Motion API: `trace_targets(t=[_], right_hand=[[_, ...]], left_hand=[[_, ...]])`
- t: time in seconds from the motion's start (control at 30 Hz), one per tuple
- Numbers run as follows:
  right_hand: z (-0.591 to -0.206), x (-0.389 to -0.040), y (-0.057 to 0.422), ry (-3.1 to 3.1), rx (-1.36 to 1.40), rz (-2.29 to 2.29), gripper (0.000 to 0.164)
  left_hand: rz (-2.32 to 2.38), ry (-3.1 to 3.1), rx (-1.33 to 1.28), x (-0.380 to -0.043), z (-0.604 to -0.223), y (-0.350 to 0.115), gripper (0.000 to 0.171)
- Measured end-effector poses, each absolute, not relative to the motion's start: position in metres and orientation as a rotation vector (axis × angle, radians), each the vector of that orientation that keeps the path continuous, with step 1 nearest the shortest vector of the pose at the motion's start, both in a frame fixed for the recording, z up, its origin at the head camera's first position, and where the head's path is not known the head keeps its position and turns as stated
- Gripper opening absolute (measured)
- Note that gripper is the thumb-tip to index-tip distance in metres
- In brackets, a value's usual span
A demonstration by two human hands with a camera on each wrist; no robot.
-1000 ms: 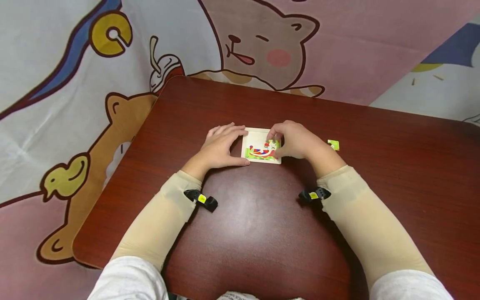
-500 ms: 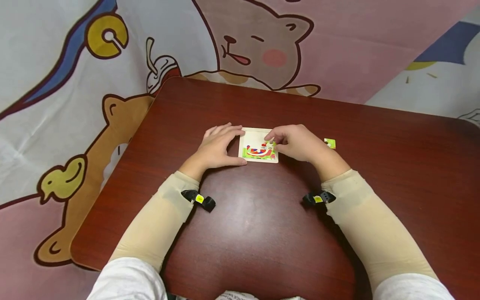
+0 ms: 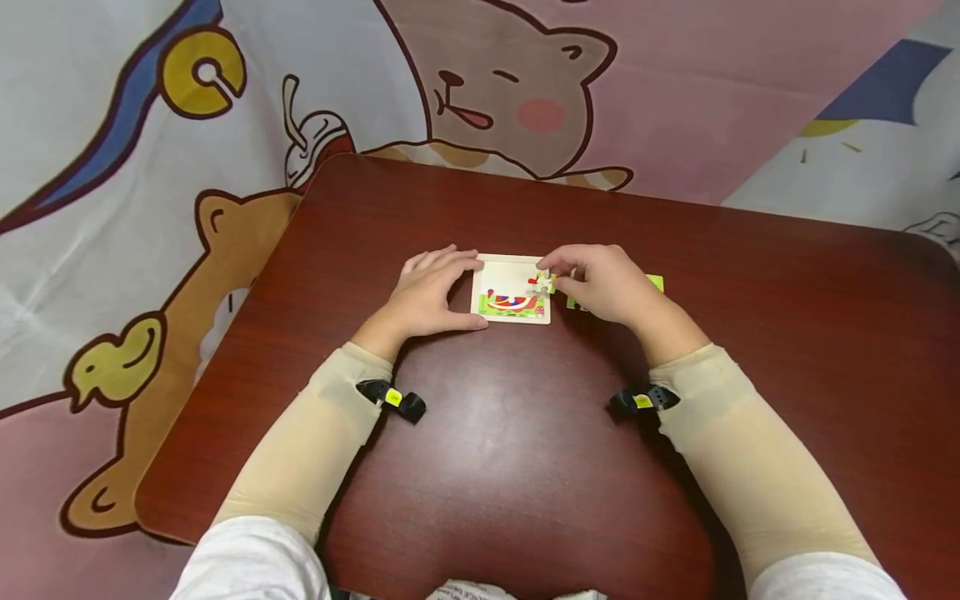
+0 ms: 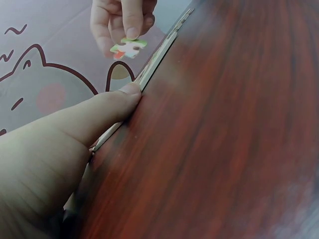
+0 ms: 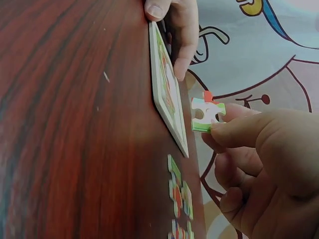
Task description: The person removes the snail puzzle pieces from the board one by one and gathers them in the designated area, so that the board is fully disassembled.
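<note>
A pale wooden puzzle tray [image 3: 501, 272] lies on the table with printed pieces [image 3: 513, 305] along its near side; its far left part shows bare wood. My left hand [image 3: 418, 298] is spread at the tray's left side, its straight thumb at the near corner and fingertips at the far corner. My right hand [image 3: 609, 282] pinches a jigsaw piece [image 5: 207, 114] between thumb and fingers, close over the tray's right edge. This piece is green and white with a red knob, and stands tilted. In the left wrist view the held piece [image 4: 130, 48] hangs beyond my left thumb.
Loose jigsaw pieces [image 5: 175, 194] lie on the table right of the tray, partly hidden by my right hand in the head view. The dark red wooden table [image 3: 480, 433] ends at a cartoon-printed cloth [image 3: 660, 83] behind and to the left.
My right hand has raised the jigsaw piece from the tray's right side, tilting it. More of the loose pieces show beside it. The left hand keeps its place at the tray.
</note>
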State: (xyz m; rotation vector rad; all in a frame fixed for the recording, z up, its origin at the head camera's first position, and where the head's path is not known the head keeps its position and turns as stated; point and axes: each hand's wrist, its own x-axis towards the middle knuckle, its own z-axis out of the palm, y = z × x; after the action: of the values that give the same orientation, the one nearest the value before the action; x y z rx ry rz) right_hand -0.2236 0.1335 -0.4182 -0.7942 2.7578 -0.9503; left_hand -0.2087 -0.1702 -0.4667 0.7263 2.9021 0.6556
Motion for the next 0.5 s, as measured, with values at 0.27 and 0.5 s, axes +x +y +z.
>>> trace_targets(t=[0.27, 0.5], right_hand=[[-0.415, -0.216, 0.161, 2.809, -0.668, -0.973, 0.023], [-0.412, -0.206, 0.193, 2.846, -0.54, -0.96, 0.017]], left_hand=[[0.655, 2.907, 0.739, -0.208, -0.465, -0.172, 0.096], [0.665, 2.9, 0.745, -0.207, -0.465, -0.17, 0.096]])
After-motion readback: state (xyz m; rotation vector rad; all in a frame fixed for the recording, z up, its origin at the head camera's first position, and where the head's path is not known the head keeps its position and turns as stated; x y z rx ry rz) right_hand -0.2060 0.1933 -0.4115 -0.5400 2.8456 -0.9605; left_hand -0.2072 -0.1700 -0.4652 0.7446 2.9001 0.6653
